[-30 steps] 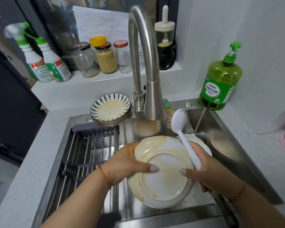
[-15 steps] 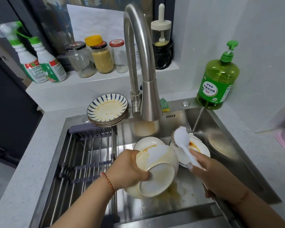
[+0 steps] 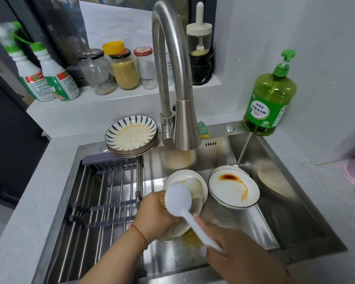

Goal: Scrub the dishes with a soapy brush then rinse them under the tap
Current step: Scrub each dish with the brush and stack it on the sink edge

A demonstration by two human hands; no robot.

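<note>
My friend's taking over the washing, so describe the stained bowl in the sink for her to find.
Start at the steel sink below the curved tap. The bowl sits in the basin's back right, right of the brush. Unlike its neighbours, it has a dark brown blotch trailing an orange streak.

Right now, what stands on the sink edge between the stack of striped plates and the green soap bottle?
In the head view, the tap and a green-yellow sponge stand between them.

1. A rack (image 3: 103, 201) sits in the sink's (image 3: 275, 212) left half.
2. Stacked plates (image 3: 131, 136) rest behind the rack, left of the tap (image 3: 172, 78).
3. A stained bowl (image 3: 234, 191) lies in the basin, right of the held bowl (image 3: 195, 193).
4. A soap bottle (image 3: 270, 99) stands on the tabletop (image 3: 326, 201) at back right.
</note>
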